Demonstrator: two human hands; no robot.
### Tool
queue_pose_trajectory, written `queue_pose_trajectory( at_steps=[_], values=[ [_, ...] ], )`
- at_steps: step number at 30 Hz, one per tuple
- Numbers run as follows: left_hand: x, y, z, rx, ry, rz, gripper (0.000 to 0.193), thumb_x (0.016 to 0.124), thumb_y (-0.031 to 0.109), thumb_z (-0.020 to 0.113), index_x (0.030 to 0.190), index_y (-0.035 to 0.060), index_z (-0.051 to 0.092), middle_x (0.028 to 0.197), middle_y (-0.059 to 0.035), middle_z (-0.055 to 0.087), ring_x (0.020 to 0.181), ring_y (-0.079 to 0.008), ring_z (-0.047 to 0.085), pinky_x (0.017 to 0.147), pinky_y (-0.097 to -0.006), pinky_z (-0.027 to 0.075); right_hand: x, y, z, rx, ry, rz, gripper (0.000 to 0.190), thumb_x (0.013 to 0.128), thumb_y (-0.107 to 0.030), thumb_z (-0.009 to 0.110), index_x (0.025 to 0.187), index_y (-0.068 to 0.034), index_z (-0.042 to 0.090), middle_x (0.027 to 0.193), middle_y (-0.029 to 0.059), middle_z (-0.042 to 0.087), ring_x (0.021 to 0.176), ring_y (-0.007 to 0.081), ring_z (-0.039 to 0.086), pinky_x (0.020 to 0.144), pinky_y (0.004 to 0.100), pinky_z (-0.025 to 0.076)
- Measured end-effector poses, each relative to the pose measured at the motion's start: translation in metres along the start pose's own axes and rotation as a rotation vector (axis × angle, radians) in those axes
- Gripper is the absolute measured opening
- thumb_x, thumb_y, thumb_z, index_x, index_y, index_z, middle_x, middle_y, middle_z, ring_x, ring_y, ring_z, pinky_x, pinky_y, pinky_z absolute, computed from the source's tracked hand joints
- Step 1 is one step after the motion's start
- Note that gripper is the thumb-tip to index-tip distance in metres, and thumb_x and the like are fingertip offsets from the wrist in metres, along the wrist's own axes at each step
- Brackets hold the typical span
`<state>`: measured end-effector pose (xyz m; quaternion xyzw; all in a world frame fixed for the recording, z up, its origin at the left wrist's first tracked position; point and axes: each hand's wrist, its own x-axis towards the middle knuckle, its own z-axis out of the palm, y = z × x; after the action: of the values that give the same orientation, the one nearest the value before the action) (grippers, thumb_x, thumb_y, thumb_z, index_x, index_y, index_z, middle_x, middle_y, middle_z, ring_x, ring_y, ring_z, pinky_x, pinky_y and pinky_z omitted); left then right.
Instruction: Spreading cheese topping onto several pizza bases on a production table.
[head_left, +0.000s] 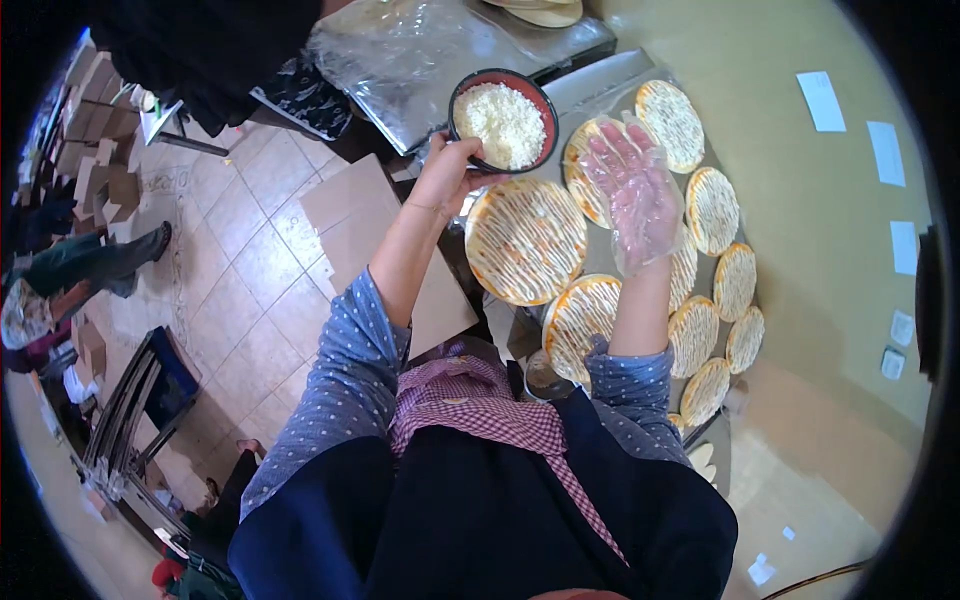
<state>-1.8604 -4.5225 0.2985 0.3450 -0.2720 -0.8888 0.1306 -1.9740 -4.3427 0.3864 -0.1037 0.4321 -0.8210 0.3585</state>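
My left hand (454, 166) grips the rim of a round bowl (553, 124), dark outside and reddish inside, with the thumb over its near edge. White shredded cheese (501, 124) fills much of it. In a clear plastic glove, my right hand (634, 187) is spread over a round pizza base (579, 180) and hides part of it. Nothing shows in its fingers. Just below the bowl lies a larger-looking pizza base (526, 241) with thin pale sauce stripes on an orange layer. At upper right, another base (670, 126) bears white shreds.
More striped bases (693, 336) cover the grey table to the right, beside a wall with paper sheets (821, 101). Plastic sheeting (420, 52) covers a surface beyond the bowl. Flattened cardboard (360, 217) lies left. Other people, one with a sandalled foot (160, 240), are at far left.
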Motion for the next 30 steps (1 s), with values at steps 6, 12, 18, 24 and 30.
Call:
queue_pose_trajectory(
  at_steps=[6, 12, 18, 24, 30],
  values=[
    [0.074, 0.021, -0.042, 0.048, 0.118, 0.066, 0.035, 0.076, -0.001, 0.047, 0.108, -0.0026, 0.033, 0.108, -0.0157, 0.041, 0.098, -0.0343, 0.052, 0.078, -0.0491, 0.056, 0.006, 0.005, 0.002, 0.082, -0.094, -0.049, 0.044, 0.091, -0.025, 0.048, 0.126, 0.000, 0.040, 0.126, 0.0229, 0.046, 0.114, 0.0352, 0.049, 0.098, 0.0467, 0.040],
    [0.129, 0.021, -0.060, 0.038, 0.173, -0.072, 0.038, 0.077, 0.000, 0.046, 0.114, -0.0037, 0.038, 0.109, -0.0156, 0.045, 0.101, -0.0341, 0.052, 0.081, -0.0506, 0.055, 0.007, 0.009, -0.003, 0.105, -0.113, -0.034, 0.045, 0.091, -0.023, 0.048, 0.127, 0.001, 0.039, 0.128, 0.0228, 0.044, 0.116, 0.0349, 0.047, 0.099, 0.0465, 0.039],
    [0.156, 0.024, -0.102, 0.052, 0.223, -0.061, 0.039, 0.080, 0.001, 0.045, 0.117, -0.0058, 0.038, 0.108, -0.0186, 0.047, 0.100, -0.0343, 0.054, 0.077, -0.0465, 0.057, 0.025, 0.026, 0.018, 0.147, -0.126, 0.041, 0.044, 0.091, -0.023, 0.047, 0.128, 0.001, 0.039, 0.127, 0.0223, 0.045, 0.116, 0.0338, 0.047, 0.101, 0.0462, 0.037],
    [0.090, 0.029, -0.061, 0.356, 0.514, 0.115, 0.049, 0.081, 0.020, 0.063, 0.116, -0.0056, 0.039, 0.109, -0.0184, 0.048, 0.096, -0.0262, 0.055, 0.070, -0.0354, 0.055, 0.071, 0.060, 0.004, 0.278, -0.016, 0.135, 0.037, 0.090, -0.022, 0.047, 0.120, 0.000, 0.043, 0.123, 0.0217, 0.047, 0.114, 0.0333, 0.048, 0.100, 0.0457, 0.038],
    [-0.026, 0.006, 0.008, 1.070, -0.056, 1.191, 0.065, 0.067, 0.026, 0.069, 0.120, 0.0002, 0.041, 0.107, -0.0186, 0.047, 0.104, -0.0338, 0.045, 0.092, -0.0420, 0.035, 0.106, 0.090, 0.008, 0.281, 0.058, 0.183, 0.033, 0.089, -0.022, 0.051, 0.115, -0.002, 0.046, 0.117, 0.0190, 0.050, 0.109, 0.0318, 0.049, 0.097, 0.0456, 0.041]
  ],
)
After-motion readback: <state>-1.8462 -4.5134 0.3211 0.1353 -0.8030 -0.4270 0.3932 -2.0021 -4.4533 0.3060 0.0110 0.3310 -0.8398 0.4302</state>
